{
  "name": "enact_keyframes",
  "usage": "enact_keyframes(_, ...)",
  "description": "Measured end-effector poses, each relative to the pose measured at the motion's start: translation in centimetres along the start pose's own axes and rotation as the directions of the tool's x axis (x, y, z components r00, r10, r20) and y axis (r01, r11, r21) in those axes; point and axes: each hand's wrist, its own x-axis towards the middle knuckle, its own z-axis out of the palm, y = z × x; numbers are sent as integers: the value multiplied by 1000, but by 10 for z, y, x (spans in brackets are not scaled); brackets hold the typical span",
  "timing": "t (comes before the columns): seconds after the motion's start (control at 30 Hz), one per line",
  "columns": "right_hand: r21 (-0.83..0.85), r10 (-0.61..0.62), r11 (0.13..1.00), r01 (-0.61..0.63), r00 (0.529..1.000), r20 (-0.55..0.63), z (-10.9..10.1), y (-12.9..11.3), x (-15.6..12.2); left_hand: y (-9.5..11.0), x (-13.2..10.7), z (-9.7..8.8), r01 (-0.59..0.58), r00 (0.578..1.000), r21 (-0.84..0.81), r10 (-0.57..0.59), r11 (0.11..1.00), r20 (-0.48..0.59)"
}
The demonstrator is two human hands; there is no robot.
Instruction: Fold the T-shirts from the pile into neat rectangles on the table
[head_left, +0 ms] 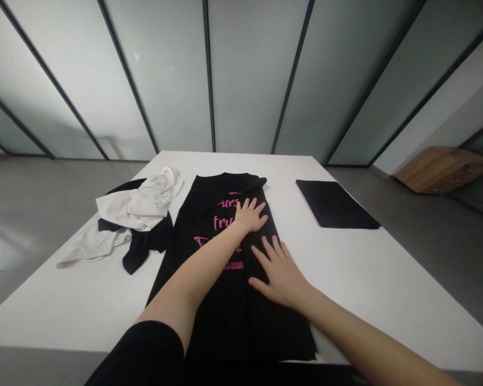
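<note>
A black T-shirt with pink lettering (209, 257) lies lengthwise on the white table (386, 279), its right side folded in over the print. My left hand (250, 215) rests flat on the upper part of the shirt, fingers spread, over the lettering. Lower and to the right, my right hand (279, 271) lies palm down on the folded-over part with its fingers stretched out. Neither hand holds anything.
A loose heap of white and black clothes (134, 214) lies at the left of the table, touching the shirt's left edge. A neatly folded black garment (335, 203) sits at the right rear. A wooden cabinet (443, 169) stands on the floor at far right.
</note>
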Motion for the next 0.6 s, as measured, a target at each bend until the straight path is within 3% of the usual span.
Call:
enact_keyframes(0.1, 105, -251, 965, 242, 965, 79, -5, -8, -5, -1, 2, -2, -6, 1000, 0, 6, 1000, 4)
enact_keyframes(0.17, 159, -338, 935, 316, 932, 131, -10, -7, -10, -5, 2, -1, -9, 1000, -29, 9, 1000, -21)
enact_keyframes(0.3, 190, -361, 923, 333, 922, 139, -16, 6, -23, -16, 5, 3, -28, 987, -124, 8, 992, -157)
enact_keyframes(0.43, 193, -341, 926, 325, 938, 56, -14, 13, -25, -27, 9, 8, -118, 951, -250, 37, 961, -307)
enact_keyframes(0.6, 136, -377, 914, 382, 924, -59, -15, 0, -3, -34, 12, 11, -184, 936, -277, 82, 943, -343)
